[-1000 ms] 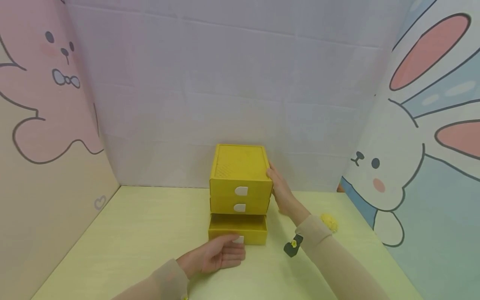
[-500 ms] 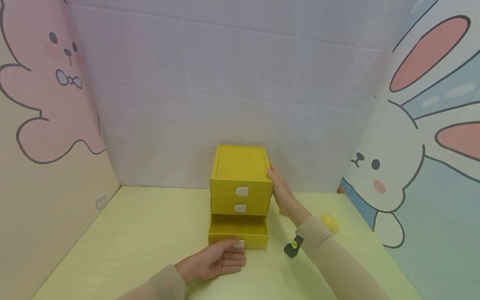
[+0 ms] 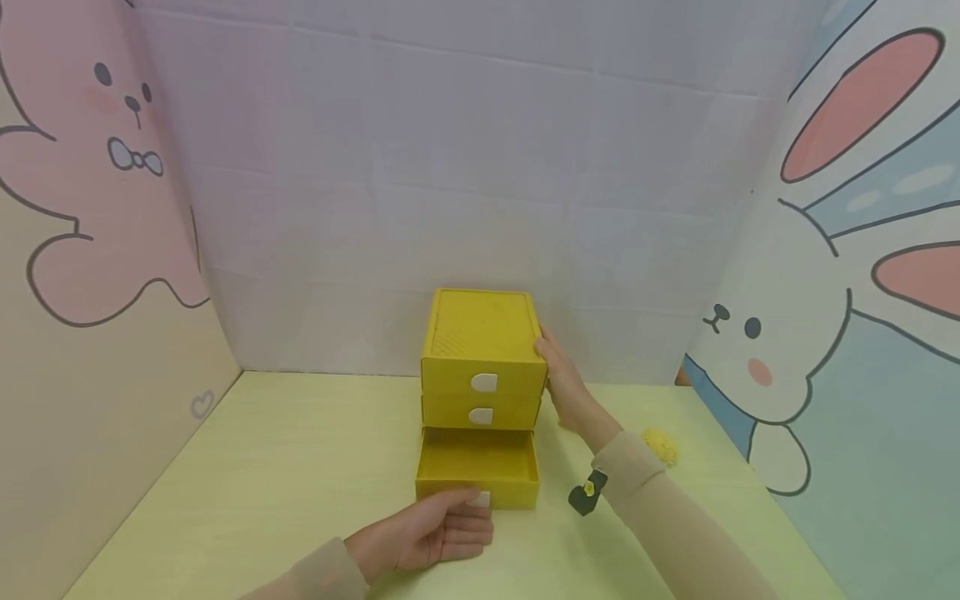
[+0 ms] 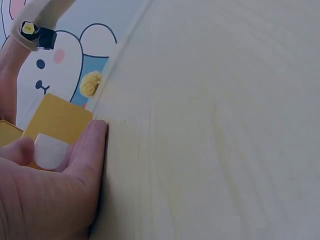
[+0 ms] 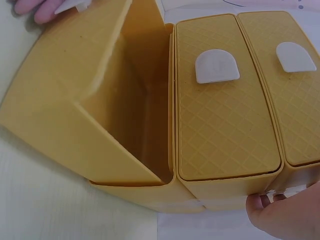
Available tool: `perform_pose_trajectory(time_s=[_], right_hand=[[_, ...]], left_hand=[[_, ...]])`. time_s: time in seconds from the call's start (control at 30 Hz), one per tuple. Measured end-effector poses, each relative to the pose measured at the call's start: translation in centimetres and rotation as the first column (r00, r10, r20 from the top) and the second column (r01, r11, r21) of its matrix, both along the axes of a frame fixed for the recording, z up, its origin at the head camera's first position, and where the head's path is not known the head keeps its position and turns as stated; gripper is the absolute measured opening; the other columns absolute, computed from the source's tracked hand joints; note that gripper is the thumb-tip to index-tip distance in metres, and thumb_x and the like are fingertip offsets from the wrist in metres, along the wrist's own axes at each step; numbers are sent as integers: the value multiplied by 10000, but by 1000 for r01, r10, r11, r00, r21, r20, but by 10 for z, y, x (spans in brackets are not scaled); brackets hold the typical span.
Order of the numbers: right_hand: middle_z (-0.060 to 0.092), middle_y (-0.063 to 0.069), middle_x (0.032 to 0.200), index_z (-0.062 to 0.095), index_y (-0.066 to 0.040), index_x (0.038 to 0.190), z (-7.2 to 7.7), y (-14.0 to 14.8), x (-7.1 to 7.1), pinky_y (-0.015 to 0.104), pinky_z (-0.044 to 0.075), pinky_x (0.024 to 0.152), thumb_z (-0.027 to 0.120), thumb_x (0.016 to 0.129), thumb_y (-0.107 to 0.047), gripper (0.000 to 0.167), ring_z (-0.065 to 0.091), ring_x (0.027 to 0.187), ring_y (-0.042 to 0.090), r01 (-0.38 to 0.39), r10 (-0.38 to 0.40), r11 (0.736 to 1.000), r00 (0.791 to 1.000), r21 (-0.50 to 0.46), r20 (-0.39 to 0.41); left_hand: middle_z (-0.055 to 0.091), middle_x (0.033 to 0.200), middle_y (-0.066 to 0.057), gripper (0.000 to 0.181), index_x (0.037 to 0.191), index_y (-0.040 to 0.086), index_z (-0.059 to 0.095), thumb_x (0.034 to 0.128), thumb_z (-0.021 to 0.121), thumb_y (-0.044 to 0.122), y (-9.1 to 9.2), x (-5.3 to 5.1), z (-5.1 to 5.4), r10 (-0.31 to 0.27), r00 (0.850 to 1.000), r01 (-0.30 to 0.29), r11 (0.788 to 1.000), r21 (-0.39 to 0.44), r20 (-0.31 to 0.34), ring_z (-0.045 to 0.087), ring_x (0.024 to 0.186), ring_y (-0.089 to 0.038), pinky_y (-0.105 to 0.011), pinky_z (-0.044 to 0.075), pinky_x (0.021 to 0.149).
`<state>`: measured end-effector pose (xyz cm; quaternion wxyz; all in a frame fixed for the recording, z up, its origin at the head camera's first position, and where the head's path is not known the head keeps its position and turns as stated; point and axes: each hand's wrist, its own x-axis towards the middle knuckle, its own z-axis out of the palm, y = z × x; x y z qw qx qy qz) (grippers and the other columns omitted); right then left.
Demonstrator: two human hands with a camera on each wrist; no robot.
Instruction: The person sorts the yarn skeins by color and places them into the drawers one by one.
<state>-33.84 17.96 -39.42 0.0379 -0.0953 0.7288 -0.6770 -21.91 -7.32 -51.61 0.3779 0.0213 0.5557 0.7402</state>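
A yellow three-drawer cabinet (image 3: 483, 325) stands on the table near the back wall. Its bottom drawer (image 3: 517, 493) is pulled well out, and the inside looks bare. My left hand (image 3: 423, 533) pinches the white tab handle (image 4: 50, 151) on that drawer, thumb above and fingers beneath, its back close to the table. My right hand (image 3: 566, 385) rests against the cabinet's right side, fingers lying along it and thumb near the top edge. In the right wrist view, its fingertips touch the side wall beside the upper drawers (image 5: 227, 115), which are closed.
A fluffy yellow ball (image 3: 659, 447) lies on the pale yellow table (image 3: 300, 467), right of the right forearm. A dark wrist device (image 3: 587, 492) hangs by the right sleeve. Behind is a plain white cloth wall (image 3: 465, 167); printed side walls flank the table.
The bottom drawer has slid further out toward me, with my left hand moving along on its handle. My right hand has stayed against the cabinet's side.
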Motion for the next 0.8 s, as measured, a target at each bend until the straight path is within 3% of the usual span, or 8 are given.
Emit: perform_pose_trajectory(time_s=[0.27, 0.53, 0.67, 0.8], right_hand=[[117, -138, 1770, 134, -421, 1708, -1, 1, -2, 567, 98, 1313, 340, 1157, -443, 588, 72, 1641, 186, 0, 0, 1000, 1000, 2, -1], [85, -92, 1783, 107, -380, 1718, 0, -1, -1, 591, 88, 1308, 343, 1151, -428, 617, 40, 1648, 219, 4, -4, 1000, 1000, -4, 0], [85, -90, 1783, 95, -353, 1724, 0, -1, 0, 599, 87, 1306, 348, 1149, -422, 633, 39, 1647, 219, 7, -7, 1000, 1000, -4, -6], [86, -96, 1781, 89, -347, 1726, 0, -1, 1, 600, 95, 1304, 347, 1148, -437, 639, 60, 1645, 227, 0, 0, 1000, 1000, -3, -13]], left_hand=[[695, 1304, -295, 640, 1400, -158, 578, 1100, 580, 408, -2, 4, -1, -33, 999, 33, 999, -4, 7, 710, 1214, -346, -464, 568, 1039], [731, 1235, -257, 664, 1395, -135, 589, 1097, 568, 458, -8, 4, 5, -109, 994, 108, 992, -66, -17, 727, 1164, -355, -484, 581, 1018], [748, 1208, -219, 659, 1378, -120, 608, 1085, 581, 468, -12, 6, 14, -168, 985, 163, 980, -115, -40, 740, 1128, -339, -473, 598, 988], [751, 1225, -198, 581, 1371, -75, 642, 1068, 612, 421, -15, 4, 34, -210, 974, 191, 965, -178, -90, 750, 1105, -322, -462, 607, 970]])
